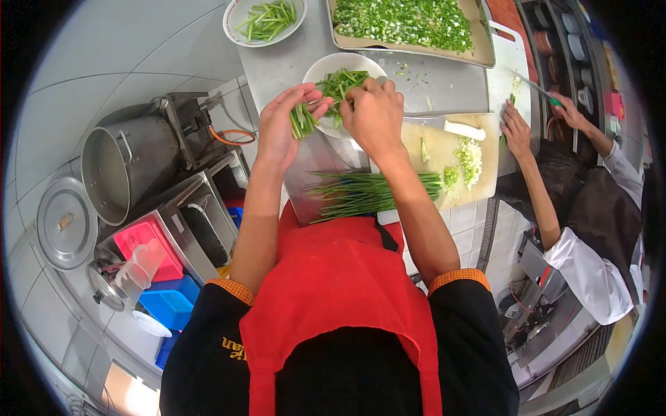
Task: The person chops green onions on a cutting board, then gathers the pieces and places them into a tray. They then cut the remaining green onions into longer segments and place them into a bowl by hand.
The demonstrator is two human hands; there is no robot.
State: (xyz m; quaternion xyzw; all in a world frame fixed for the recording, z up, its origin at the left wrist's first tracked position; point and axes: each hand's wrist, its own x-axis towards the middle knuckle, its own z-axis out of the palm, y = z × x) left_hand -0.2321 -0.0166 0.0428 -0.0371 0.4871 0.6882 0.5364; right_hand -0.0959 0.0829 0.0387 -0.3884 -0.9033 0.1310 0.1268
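Cut spring onion pieces (302, 122) lie bunched in my left hand (279, 125), its fingers curled round them at the left rim of a white bowl (379, 67). My right hand (375, 118) is over the bowl's right side, its fingers bent and pinching at the cut spring onions (341, 82) inside; its fingertips are partly hidden. Below the bowl, a bundle of long, uncut spring onions (368, 193) lies across the table's near edge, partly behind my right forearm. A white-handled knife (463, 130) rests on the cutting board (414, 133) beside finely chopped spring onion (469, 159).
A paper-lined tray (480, 52) of chopped greens stands at the back. Another white bowl (229, 28) holds cut stalks at top left. To the right, a co-worker's hand (515, 130) steadies greens beside a green-handled knife (553, 100). A large pot (142, 163) stands left.
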